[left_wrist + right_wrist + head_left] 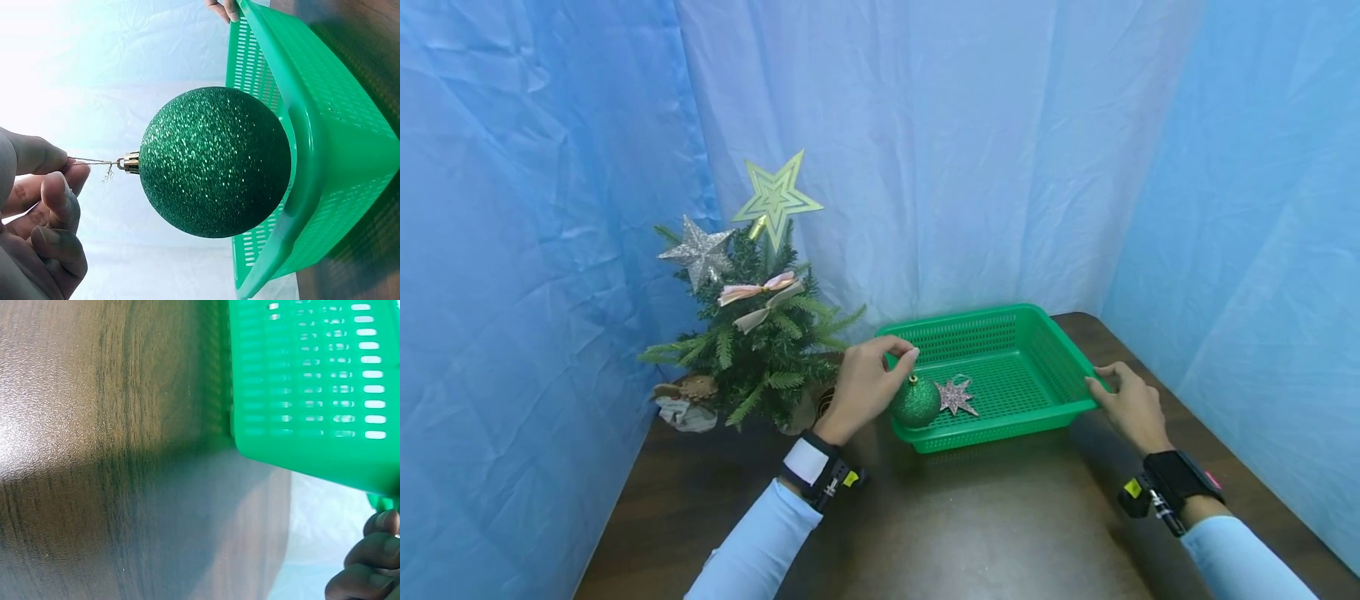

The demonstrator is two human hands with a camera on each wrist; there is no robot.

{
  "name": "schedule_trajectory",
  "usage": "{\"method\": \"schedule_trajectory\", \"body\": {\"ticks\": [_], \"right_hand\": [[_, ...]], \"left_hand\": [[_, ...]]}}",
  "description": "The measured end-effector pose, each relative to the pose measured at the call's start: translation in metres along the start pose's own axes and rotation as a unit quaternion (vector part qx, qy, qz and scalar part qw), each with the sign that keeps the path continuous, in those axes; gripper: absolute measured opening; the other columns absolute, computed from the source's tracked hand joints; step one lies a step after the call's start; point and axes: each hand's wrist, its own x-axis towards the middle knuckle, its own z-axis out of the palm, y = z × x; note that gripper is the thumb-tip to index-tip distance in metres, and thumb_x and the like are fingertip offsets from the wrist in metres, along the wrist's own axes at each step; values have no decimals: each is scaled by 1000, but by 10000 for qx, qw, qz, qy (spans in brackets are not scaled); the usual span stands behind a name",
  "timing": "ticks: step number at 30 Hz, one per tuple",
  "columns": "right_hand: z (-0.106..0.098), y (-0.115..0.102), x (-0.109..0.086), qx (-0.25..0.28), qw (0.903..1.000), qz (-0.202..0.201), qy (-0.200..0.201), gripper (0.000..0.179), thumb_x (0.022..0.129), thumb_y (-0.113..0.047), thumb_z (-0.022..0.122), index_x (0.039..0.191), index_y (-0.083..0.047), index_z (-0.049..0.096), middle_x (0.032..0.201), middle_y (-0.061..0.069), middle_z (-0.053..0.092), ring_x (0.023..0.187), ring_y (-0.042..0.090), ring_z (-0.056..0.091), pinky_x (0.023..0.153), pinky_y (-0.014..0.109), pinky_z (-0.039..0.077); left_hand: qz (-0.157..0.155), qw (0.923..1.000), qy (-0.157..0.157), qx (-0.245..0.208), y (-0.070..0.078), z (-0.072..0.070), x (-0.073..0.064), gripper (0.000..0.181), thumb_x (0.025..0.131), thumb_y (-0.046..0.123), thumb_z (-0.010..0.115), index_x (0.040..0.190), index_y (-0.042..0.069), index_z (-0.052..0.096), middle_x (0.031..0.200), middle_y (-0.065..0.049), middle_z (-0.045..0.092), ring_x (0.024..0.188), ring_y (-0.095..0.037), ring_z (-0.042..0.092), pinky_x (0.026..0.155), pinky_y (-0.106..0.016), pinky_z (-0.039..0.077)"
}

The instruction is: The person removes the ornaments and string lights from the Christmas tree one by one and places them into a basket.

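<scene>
A glittery green bauble point(215, 162) hangs by a thin cord from my left hand point(871, 379), whose thumb and finger pinch the cord. In the head view the bauble overlaps the near left corner of a green plastic basket point(1000, 427). Inside the basket lies a pinkish glitter star point(955, 397). My right hand point(1126, 404) grips the basket's rim at its right side; in the right wrist view only some curled fingers point(369, 565) show at the lower right edge.
Left of the basket stands a small Christmas tree point(767, 350) with a gold star point(777, 200) on top, a silver glitter star point(700, 252) and a pink bow point(758, 288). Blue cloth point(880, 150) surrounds the dark wooden table point(985, 533).
</scene>
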Motion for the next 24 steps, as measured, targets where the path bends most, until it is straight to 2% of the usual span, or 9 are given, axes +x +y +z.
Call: {"method": "schedule_trajectory", "body": {"ticks": [7, 13, 24], "right_hand": [[0, 0, 0, 28, 10000, 7, -2, 48, 108, -38, 54, 136, 1, 58, 118, 34, 62, 62, 25, 57, 52, 42, 40], [-2, -3, -1, -63, 10000, 34, -60, 46, 108, -35, 56, 136, 1, 58, 119, 35, 63, 71, 31, 63, 55, 38, 43], [-1, -3, 1, -97, 9999, 113, -40, 45, 107, -35, 57, 135, 1, 59, 121, 35, 63, 85, 41, 65, 60, 42, 48]], "left_hand": [[22, 9999, -67, 101, -1, 5, 4, 16, 101, 22, 69, 106, 11, 78, 93, 2, 75, 50, -7, 44, 49, -27, 37], [-16, 9998, -100, 142, -3, 8, 6, 15, 102, 23, 68, 106, 12, 78, 93, 1, 75, 48, -7, 42, 48, -26, 34], [-72, 9997, -148, 206, -7, 13, 10, 16, 102, 23, 68, 105, 11, 78, 94, -1, 76, 47, -7, 40, 49, -25, 32]]}}
